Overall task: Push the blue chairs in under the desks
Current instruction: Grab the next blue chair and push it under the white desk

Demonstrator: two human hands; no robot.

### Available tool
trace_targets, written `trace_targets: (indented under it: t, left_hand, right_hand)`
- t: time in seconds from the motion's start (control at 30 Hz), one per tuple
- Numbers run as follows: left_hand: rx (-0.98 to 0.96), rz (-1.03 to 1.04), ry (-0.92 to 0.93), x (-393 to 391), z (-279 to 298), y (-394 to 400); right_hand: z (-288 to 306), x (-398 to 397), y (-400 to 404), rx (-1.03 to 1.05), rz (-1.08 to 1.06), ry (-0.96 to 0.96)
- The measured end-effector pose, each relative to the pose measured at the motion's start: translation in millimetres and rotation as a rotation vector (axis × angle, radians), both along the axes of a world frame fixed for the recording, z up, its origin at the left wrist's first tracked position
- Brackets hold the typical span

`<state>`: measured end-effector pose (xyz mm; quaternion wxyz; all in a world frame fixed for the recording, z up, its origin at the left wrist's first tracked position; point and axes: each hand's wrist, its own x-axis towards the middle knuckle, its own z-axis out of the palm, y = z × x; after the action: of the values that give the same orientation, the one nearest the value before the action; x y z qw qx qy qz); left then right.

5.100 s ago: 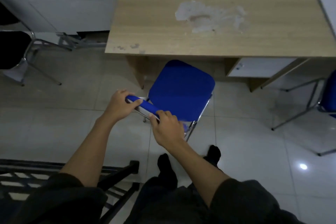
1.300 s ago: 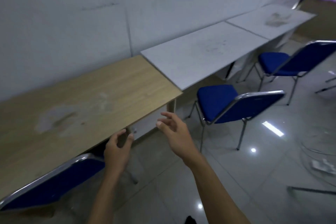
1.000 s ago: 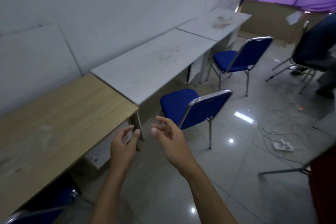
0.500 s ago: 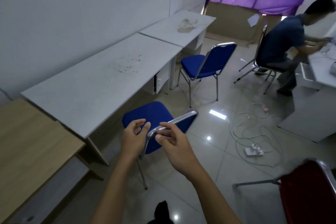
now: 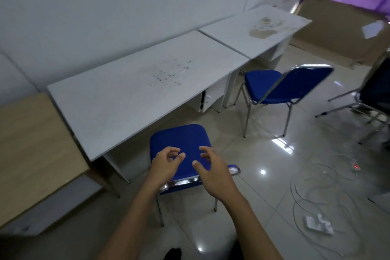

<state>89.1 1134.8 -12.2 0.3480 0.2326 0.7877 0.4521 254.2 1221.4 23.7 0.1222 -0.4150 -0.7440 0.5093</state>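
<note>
You're in an office or classroom: row of white benches (image 5: 147, 88) along the wall at centre frame, blue chairs (image 5: 280, 86) on glossy tile, power strip (image 5: 318, 225) and cables lower right.

Near chair (image 5: 179, 139) before desk (image 5: 126, 95), hands above backrest.

Tiled floor (image 5: 242, 154) bears blue chairs (image 5: 179, 139), seemingly cables (image 5: 316, 192).

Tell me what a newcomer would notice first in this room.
Two open hands, left hand and right hand, hover over the backrest of the near blue chair, standing out from the white desk. A second blue chair stands out farther right, and white cables sprawl across the glossy floor.
</note>
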Motion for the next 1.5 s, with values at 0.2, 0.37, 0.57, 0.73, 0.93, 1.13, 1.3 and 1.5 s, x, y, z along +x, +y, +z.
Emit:
trace_targets:
  t: [0.2, 0.37, 0.57, 0.73, 0.93, 1.13, 1.3, 1.5]
  left_hand:
    - [-0.198, 0.226, -0.019, 21, -30, 12]
    - [-0.394, 0.358, 0.099, 61, -41, 14]
    - [-0.476, 0.346, 0.258, 77, -36, 17]
    - [-0.45, 0.266, 0.189, 68, -38, 7]
    - [-0.431, 0.299, 0.14, 70, -44, 11]
    - [-0.44, 0.323, 0.103, 82, -40, 35]
    - [-0.416, 0.42, 0.085, 105, -36, 71]
    - [-0.419, 0.499, 0.121, 142, -40, 130]
  right_hand:
    - [-50, -2, 69, 0.31, 0.35, -0.413]
    - [-83, 13, 100, 0.377, 0.537, -0.505]
    - [-100, 17, 109, 0.471, 0.546, -0.392]
    - [-105, 16, 111, 0.498, 0.573, -0.355]
    - [-110, 16, 122, 0.491, 0.617, -0.311]
    - [-108, 15, 158, 0.536, 0.71, -0.272]
    - [-105, 15, 211, 0.583, 0.806, -0.24]
    - [-112, 12, 289, 0.591, 0.966, -0.177]
